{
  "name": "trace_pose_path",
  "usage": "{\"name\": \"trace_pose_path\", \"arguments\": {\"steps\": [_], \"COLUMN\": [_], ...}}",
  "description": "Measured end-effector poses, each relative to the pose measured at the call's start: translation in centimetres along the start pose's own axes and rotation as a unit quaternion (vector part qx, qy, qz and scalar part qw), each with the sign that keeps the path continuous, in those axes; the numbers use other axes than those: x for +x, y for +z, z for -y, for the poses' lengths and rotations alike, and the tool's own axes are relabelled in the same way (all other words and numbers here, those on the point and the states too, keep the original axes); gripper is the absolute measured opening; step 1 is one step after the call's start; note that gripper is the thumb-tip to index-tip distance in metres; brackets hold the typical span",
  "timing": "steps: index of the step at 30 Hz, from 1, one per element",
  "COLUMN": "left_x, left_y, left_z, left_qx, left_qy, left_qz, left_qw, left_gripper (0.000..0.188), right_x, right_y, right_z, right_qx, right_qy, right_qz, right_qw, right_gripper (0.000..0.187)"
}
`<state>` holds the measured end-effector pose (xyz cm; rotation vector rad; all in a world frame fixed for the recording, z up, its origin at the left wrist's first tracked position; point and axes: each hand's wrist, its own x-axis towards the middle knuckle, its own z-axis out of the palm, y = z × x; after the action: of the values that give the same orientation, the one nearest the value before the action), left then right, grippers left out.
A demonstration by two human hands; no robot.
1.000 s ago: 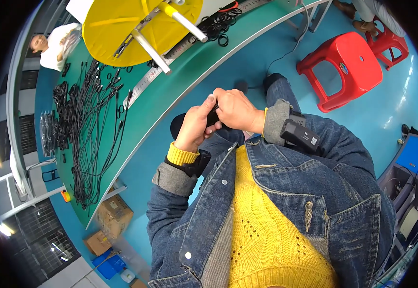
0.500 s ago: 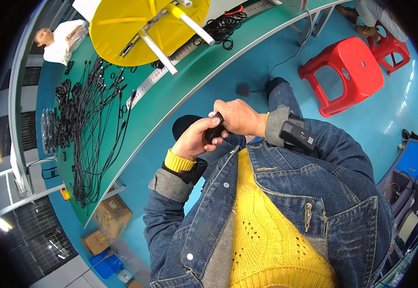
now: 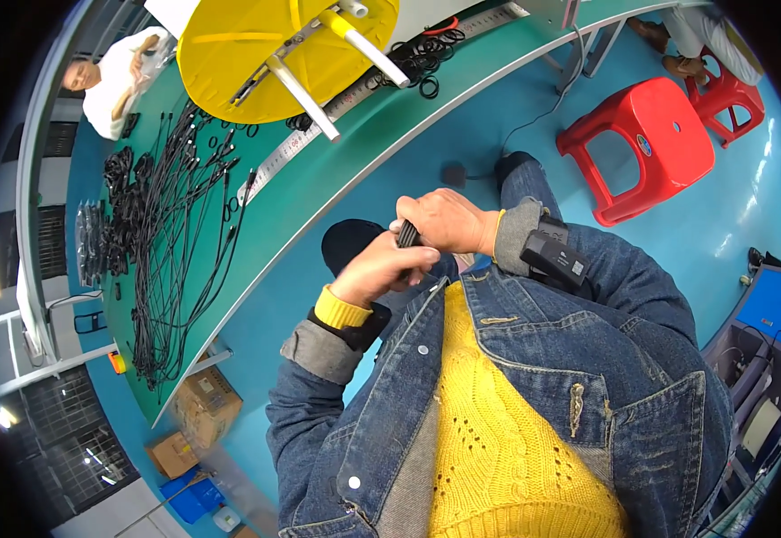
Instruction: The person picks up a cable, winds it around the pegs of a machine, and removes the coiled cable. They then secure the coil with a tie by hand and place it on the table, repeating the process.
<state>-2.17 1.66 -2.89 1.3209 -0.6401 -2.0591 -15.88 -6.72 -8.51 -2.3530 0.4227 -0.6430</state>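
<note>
Above my lap, just off the bench's near edge, my two hands meet at a small bundle of coiled black cable (image 3: 408, 235). My left hand (image 3: 377, 270) is closed around its lower part, with the thumb laid across the front. My right hand (image 3: 448, 221) has its fingers curled at the upper end of the bundle, touching it. Between the hands only a short ridged stretch of black strands shows; the rest is hidden by fingers.
On the green bench (image 3: 265, 220) lie many loose black cables (image 3: 175, 260), a long steel ruler (image 3: 292, 148) and black rings or coils (image 3: 422, 58). A yellow round board with white legs (image 3: 265, 63) stands there. Red stools (image 3: 650, 143) are at right. A person (image 3: 117, 85) sits across.
My left thumb has moved from the bundle's top to lie across it lower down, and that hand has turned. My right hand stays at the upper end. The person across has raised their hands.
</note>
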Motion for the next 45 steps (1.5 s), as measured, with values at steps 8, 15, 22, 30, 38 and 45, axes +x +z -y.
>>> {"name": "trace_pose_path", "arguments": {"steps": [8, 15, 22, 30, 38, 45], "left_x": [0.1, 1.4, 2.7, 2.2, 0.1, -16.0], "left_y": [-0.7, -0.6, -1.3, -2.4, -4.0, -15.1], "left_z": [1.4, 4.2, 5.8, 9.2, 8.8, -5.5], "left_qx": [0.226, 0.343, 0.442, 0.315, -0.016, 0.082], "left_qy": [0.060, 0.262, 0.165, 0.174, 0.074, 0.235], "left_qz": [-0.131, -0.230, -0.293, -0.265, -0.091, -0.275], "left_qw": [0.963, 0.872, 0.831, 0.895, 0.993, 0.929], "left_gripper": [0.018, 0.025, 0.022, 0.019, 0.017, 0.013], "right_x": [0.4, 0.6, 1.4, 1.9, 2.3, -0.4], "right_y": [-1.5, 0.0, 2.0, 4.1, 4.5, 1.2], "right_z": [1.2, 3.3, 2.4, 2.5, 0.7, -1.7], "right_qx": [0.119, 0.050, -0.058, -0.060, 0.165, 0.237], "right_qy": [-0.010, 0.091, 0.101, 0.122, 0.246, 0.392], "right_qz": [0.078, 0.061, 0.041, 0.129, 0.194, 0.220], "right_qw": [0.990, 0.993, 0.992, 0.982, 0.935, 0.861], "right_gripper": [0.026, 0.024, 0.028, 0.031, 0.047, 0.044]}}
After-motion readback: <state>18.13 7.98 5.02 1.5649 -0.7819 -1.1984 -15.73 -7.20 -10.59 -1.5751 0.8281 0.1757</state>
